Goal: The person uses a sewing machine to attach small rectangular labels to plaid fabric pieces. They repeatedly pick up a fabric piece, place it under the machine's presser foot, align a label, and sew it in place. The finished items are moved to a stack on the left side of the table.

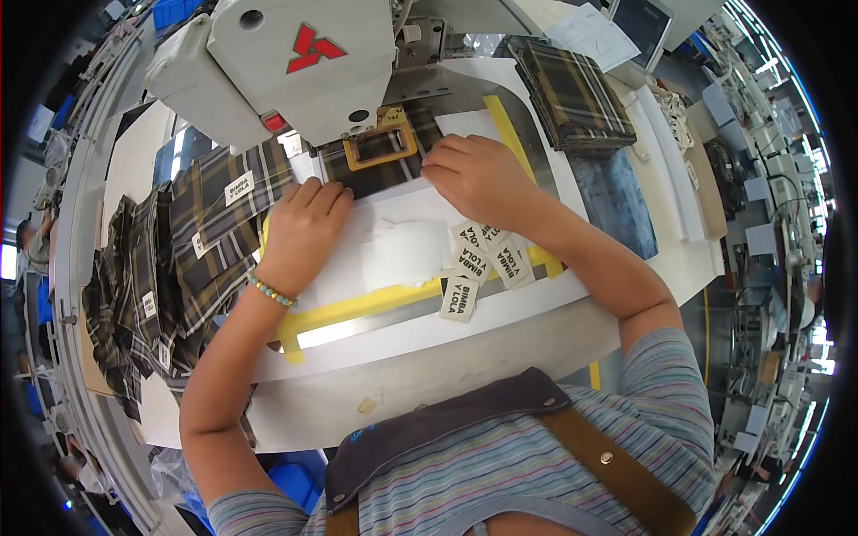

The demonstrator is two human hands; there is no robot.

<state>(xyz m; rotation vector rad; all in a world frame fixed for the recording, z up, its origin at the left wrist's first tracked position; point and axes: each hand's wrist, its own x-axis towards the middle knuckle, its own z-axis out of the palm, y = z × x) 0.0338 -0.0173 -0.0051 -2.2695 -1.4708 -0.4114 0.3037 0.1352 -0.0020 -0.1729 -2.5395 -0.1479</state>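
Observation:
A white sewing machine (pixel 286 71) has an orange rectangular clamp frame (pixel 361 155) over a piece of plaid fabric (pixel 343 180). My left hand (pixel 304 230), with a beaded bracelet, has its bent fingers on the fabric's near edge, left of the frame. My right hand (pixel 475 179) has curled fingers at the fabric's right edge, beside the frame. Several loose white printed labels (pixel 458 299) lie below my right hand on the white work surface (pixel 375 330), which has yellow tape. More plaid pieces (pixel 214 179), several with white labels, are heaped on the left.
A folded stack of plaid fabric (pixel 572 94) sits at the back right, near papers (pixel 594 36) and a screen (pixel 639 31). A blue bin (pixel 290 491) is below the table's front left. Other people (pixel 76 469) and workstations (pixel 755 205) appear at both sides.

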